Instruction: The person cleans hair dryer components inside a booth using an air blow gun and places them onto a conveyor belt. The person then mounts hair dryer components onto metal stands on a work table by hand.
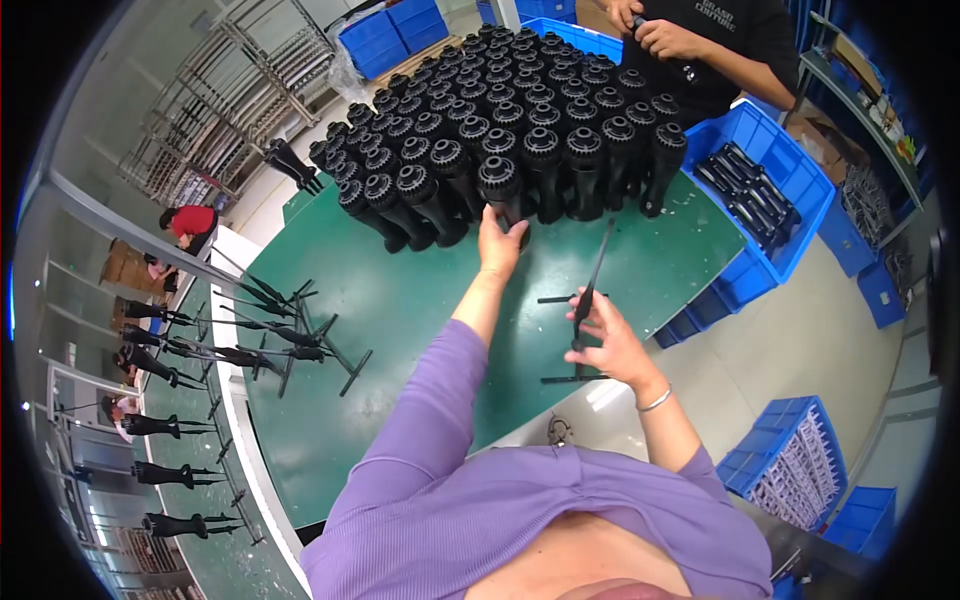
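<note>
My left hand [499,243] reaches forward with its fingers and thumb around the lower part of a black, flared cylindrical housing [499,178]. This housing has a ribbed top and stands upright at the front of a dense group of similar black housings [470,112]. My right hand [618,343], with a bracelet on its wrist, is closed around the thick middle of a thin black stand [596,264]. The stand's crossbar feet [572,379] show on both sides of that hand, over the green tabletop [400,330]. Some of my right fingers are hidden behind the stand.
Assembled black stands [290,335] lie at the table's left. A blue crate [812,190] of black parts sits at the right edge. Across the table, another person's hands [668,38] hold a small dark part. A crate of pale parts [795,465] is on the floor.
</note>
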`<state>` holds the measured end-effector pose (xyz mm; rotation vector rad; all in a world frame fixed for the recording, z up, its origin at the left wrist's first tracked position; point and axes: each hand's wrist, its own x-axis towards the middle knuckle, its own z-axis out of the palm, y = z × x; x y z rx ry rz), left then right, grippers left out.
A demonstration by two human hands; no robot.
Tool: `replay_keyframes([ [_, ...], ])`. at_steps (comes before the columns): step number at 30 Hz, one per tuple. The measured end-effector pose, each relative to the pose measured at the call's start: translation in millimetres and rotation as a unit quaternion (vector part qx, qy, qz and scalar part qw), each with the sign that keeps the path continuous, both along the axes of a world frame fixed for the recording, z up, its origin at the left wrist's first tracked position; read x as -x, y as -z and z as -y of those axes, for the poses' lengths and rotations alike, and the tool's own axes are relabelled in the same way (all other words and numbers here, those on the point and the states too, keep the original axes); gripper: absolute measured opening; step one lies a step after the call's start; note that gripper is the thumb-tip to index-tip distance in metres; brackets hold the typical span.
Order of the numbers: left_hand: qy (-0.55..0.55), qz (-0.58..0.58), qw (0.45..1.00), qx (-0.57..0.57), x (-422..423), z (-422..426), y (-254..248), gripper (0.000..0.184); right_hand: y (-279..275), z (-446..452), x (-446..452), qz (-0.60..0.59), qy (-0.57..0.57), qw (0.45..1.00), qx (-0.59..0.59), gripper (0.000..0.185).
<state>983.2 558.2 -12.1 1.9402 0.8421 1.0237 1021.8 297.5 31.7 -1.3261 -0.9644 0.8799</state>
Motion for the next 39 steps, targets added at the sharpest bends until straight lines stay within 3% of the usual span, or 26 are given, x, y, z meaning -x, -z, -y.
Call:
replay_keyframes([
  [3,0.08,0.182,0.951,0.236,39.1,21.4,-38.5,0.033,-13.0,7.8,0.5,0.06,0.079,0.995,0.026,0.077],
  [6,0.169,0.448,0.797,0.369,103.1,18.0,-116.0,0.029,-25.9,-8.5,7.7,0.207,0.099,0.973,0.005,0.059],
  [8,0.201,0.492,0.783,0.323,143.9,24.2,-166.8,0.033,-44.5,-26.7,26.3,0.329,0.084,0.94,-0.031,0.055],
  [12,0.171,0.456,0.86,0.15,199.7,71.1,-223.8,0.042,-52.8,-61.3,65.6,0.327,0.008,0.942,-0.073,0.052],
  [14,0.094,0.373,0.921,0.067,221.2,84.6,-220.6,0.046,-61.3,-72.7,89.5,0.334,-0.013,0.937,-0.098,0.052],
  [20,0.036,0.339,0.933,0.111,298.7,104.3,-155.9,0.048,-57.4,-91.0,162.3,0.307,-0.128,0.939,-0.09,0.051],
  [22,0.012,0.284,0.947,0.148,337.9,109.3,-131.2,0.055,-43.5,-93.2,186.8,0.361,-0.157,0.915,-0.09,0.056],
  [26,-0.027,0.252,0.961,0.11,386.8,140.8,-84.3,0.09,-44.3,-101.9,249.3,0.34,-0.21,0.914,-0.069,0.058],
  [28,-0.045,0.24,0.958,0.148,400.4,163.4,-75.0,0.099,-37.6,-110.8,282.3,0.314,-0.251,0.908,-0.115,0.06],
  [30,-0.137,0.153,0.973,0.104,422.6,175.5,-71.7,0.075,-35.0,-115.7,323.3,0.267,-0.292,0.903,-0.165,0.063],
  [31,-0.192,0.225,0.949,0.107,435.7,174.0,-69.2,0.062,-35.1,-123.0,337.9,0.318,-0.362,0.858,-0.177,0.07],
  [32,-0.245,0.295,0.917,0.109,449.8,171.2,-67.5,0.049,-30.1,-124.1,357.5,0.261,-0.411,0.857,-0.168,0.071],
  [34,-0.361,0.311,0.879,0.033,503.0,172.1,-82.4,0.023,-66.6,-120.2,399.7,0.221,-0.487,0.809,-0.242,0.071],
  [35,-0.39,0.278,0.876,0.054,540.6,184.0,-112.7,0.018,-76.6,-120.9,412.1,0.247,-0.496,0.8,-0.229,0.063],
  [36,-0.479,0.212,0.852,-0.023,578.1,191.1,-129.0,0.018,-75.1,-125.6,419.4,0.26,-0.492,0.799,-0.23,0.059],
  [38,-0.578,0.222,0.779,-0.104,658.6,209.1,-139.7,0.021,-68.9,-145.7,430.6,0.281,-0.475,0.8,-0.236,0.053],
  [39,-0.574,0.224,0.779,-0.115,698.1,225.6,-148.1,0.022,-63.6,-153.4,433.1,0.274,-0.458,0.819,-0.209,0.043],
])
